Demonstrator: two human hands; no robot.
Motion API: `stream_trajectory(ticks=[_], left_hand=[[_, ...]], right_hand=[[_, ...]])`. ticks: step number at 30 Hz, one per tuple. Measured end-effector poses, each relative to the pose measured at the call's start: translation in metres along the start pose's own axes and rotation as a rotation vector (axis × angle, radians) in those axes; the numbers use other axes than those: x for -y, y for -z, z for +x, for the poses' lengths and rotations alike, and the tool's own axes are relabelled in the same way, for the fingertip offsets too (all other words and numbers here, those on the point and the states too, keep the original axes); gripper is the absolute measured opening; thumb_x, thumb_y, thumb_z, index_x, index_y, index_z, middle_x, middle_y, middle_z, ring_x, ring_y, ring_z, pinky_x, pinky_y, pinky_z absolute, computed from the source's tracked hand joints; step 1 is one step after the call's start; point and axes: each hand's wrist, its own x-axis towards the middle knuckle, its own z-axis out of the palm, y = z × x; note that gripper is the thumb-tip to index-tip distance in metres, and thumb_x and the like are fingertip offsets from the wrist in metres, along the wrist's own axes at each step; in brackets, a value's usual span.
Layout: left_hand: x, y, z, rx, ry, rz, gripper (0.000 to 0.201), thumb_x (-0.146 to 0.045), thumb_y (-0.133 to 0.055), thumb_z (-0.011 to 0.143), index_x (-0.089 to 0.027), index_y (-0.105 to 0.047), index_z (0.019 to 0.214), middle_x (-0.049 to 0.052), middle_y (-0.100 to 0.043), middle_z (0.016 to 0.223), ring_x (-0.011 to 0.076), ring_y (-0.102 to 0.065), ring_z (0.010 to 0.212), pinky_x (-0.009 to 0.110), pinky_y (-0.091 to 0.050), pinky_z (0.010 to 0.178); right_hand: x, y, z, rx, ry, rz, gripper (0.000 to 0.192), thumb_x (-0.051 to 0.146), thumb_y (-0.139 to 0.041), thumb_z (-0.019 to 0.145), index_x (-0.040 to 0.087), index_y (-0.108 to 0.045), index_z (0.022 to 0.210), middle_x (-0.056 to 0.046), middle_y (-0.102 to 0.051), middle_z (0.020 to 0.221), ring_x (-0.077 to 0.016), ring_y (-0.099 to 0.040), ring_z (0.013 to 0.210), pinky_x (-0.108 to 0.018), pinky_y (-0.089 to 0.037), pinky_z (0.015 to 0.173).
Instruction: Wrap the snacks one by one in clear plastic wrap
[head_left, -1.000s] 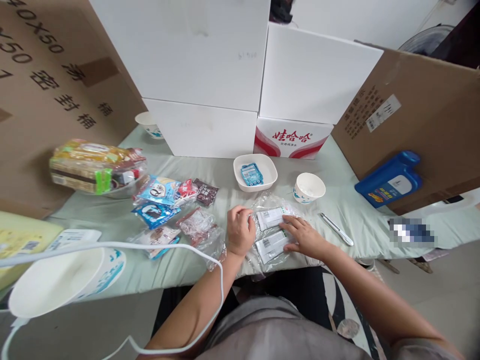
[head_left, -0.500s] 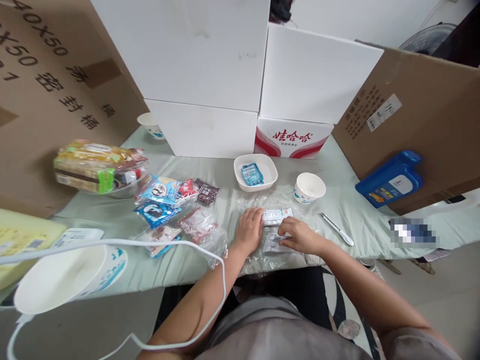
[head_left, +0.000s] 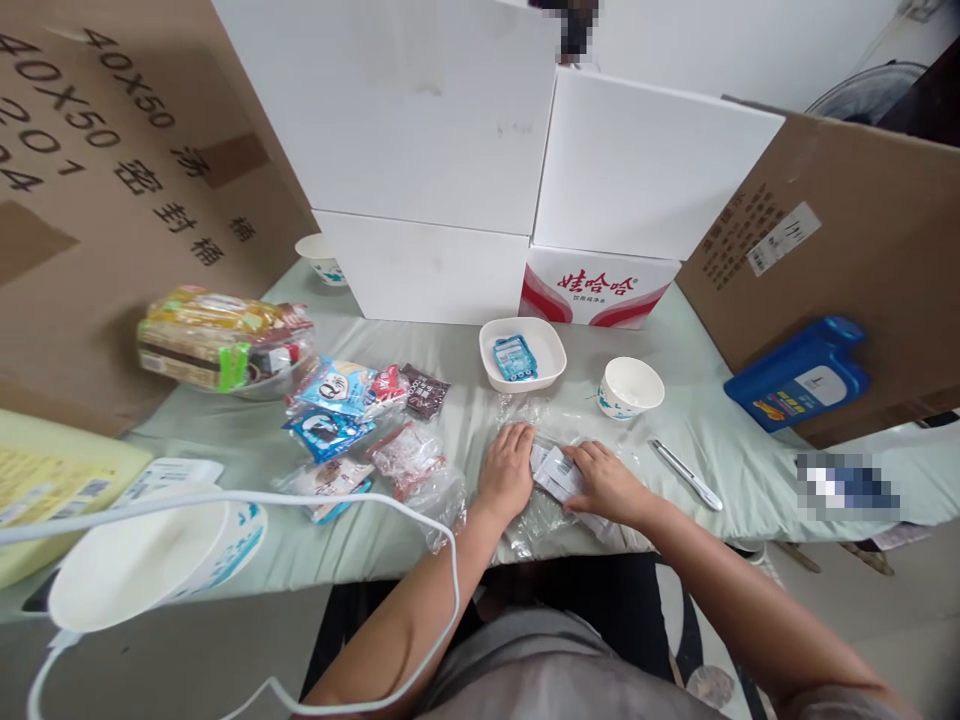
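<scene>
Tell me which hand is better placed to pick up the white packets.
Probably the right hand: its fingers already rest on the white packets, while the left hand lies flat beside them on the clear bag.

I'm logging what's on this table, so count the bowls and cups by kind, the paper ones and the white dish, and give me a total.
Paper bowls or cups with blue print: 3, namely the large paper bowl, the back paper cup and the small paper cup.
White square dish holding a blue packet: 1.
Total: 4.
</scene>
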Motion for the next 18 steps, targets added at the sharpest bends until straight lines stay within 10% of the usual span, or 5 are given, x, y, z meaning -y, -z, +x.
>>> stream_trajectory(ticks=[12, 18], left_hand=[[-0.005, 0.004, -0.001, 0.120, 0.051, 0.037, 0.041, -0.008, -0.041, 0.091, -0.018, -0.057, 0.127, 0.008, -0.052, 0.141, 0.0262, -0.041, 0.133, 0.045, -0.040, 0.106], [-0.010, 0.003, 0.001, 0.245, 0.124, 0.058, 0.043, -0.012, -0.038, 0.092, -0.017, -0.054, 0.131, 0.009, -0.046, 0.147, 0.0265, -0.034, 0.139, 0.045, -0.032, 0.112]], right_hand=[[-0.005, 0.042, 0.004, 0.041, -0.116, 0.403, 0.024, 0.026, -0.070, 0.071, 0.019, -0.058, 0.091, -0.003, -0.067, 0.085, -0.0198, -0.062, 0.078, -0.030, -0.048, 0.070], [-0.025, 0.096, 0.048, -0.230, -0.235, 0.678, 0.031, 0.040, -0.077, 0.065, 0.018, -0.062, 0.081, -0.001, -0.066, 0.072, -0.0183, -0.060, 0.064, -0.029, -0.048, 0.057]])
